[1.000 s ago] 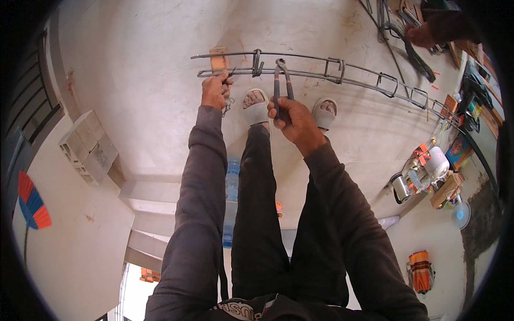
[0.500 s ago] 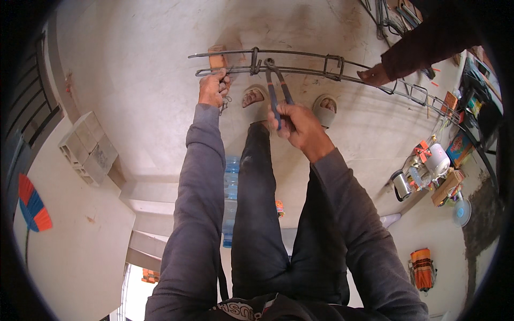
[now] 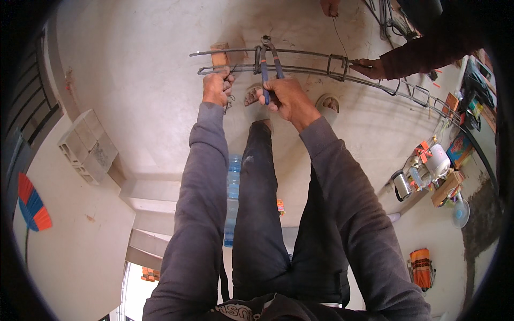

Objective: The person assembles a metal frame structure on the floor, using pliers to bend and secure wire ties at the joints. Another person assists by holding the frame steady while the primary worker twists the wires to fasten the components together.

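Pale, scuffed floor (image 3: 134, 107) in a bare room, bent at the rim by the lens. Left side, we log a dark railing (image 3: 32, 85), stacked grey concrete blocks (image 3: 88, 144), a red-and-blue broom head (image 3: 33, 202) and light steps (image 3: 152, 192). Right side is cluttered: metal kettle (image 3: 400, 183), boxes and bags along the edge, an orange folded bundle (image 3: 421, 269) lower down. Clear blue bottles (image 3: 233, 176) sit in a row beside the wearer's left leg.

Main thing: a long steel rebar cage (image 3: 310, 71) runs across the floor past the sandalled feet (image 3: 256, 99), its left end passing over an orange brick (image 3: 219, 53).

Of our wearer's two hands, the left hand (image 3: 216, 87) is curled narrow around thin wire (image 3: 229, 101), fingertips up at the cage's lower bar (whether it grips the bar too, we can't tell). The right hand (image 3: 292, 99) holds blue-handled pincers (image 3: 264, 75), handles slightly spread, head up by the upper bar, just beside a stirrup.

Upper right, a co-worker's dark sleeve (image 3: 415, 53) ends in a hand (image 3: 369, 68) at the cage; another hand (image 3: 330, 7) shows at the top edge, a fine strand (image 3: 338, 33) between them.
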Tool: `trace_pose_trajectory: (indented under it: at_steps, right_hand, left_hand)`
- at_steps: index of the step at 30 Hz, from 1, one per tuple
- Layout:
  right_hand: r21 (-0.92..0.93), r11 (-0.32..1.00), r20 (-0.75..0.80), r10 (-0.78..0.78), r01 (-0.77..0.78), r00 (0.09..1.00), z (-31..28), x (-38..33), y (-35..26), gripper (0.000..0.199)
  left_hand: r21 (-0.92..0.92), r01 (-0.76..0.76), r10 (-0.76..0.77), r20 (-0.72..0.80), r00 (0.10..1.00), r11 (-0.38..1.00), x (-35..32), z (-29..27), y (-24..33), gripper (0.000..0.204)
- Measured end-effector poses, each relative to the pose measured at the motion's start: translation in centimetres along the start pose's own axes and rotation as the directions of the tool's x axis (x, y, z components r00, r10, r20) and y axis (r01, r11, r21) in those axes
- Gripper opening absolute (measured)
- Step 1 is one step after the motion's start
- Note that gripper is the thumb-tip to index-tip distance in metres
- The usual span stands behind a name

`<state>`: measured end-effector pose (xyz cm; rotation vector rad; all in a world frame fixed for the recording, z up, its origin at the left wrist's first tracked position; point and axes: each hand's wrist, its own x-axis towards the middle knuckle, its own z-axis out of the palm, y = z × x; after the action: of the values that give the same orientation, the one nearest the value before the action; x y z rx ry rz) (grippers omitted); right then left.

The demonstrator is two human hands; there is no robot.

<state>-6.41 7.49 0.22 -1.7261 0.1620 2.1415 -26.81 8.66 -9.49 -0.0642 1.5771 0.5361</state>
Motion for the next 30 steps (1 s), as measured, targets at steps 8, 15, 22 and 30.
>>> trace_pose_trajectory:
  at_steps: [8,15,22,30]
  right_hand:
    - [0.079,0.996,-0.053,-0.029,0.033,0.998,-0.8,0.2,-0.5,0.01]
    - [0.183,0.982,-0.108,-0.037,0.056,0.994,0.1,-0.4,-0.3,0.008]
    - [0.035,0.996,-0.006,-0.079,0.079,0.997,-2.2,-2.0,0.9,0.009]
    - [0.321,0.946,-0.1,-0.016,0.048,0.995,-1.5,-4.8,6.2,0.011]
  left_hand:
    - [0.011,0.003,-0.003,0.01,1.0,1.0,0.3,0.0,-0.1,0.012]
    - [0.014,0.014,-0.014,0.021,1.0,1.0,0.6,-0.3,0.0,0.014]
    - [0.052,0.009,-0.01,0.038,0.999,0.999,0.1,-0.1,0.2,0.013]
    - [0.066,0.012,-0.016,0.065,0.998,0.998,0.3,-0.7,0.2,0.011]
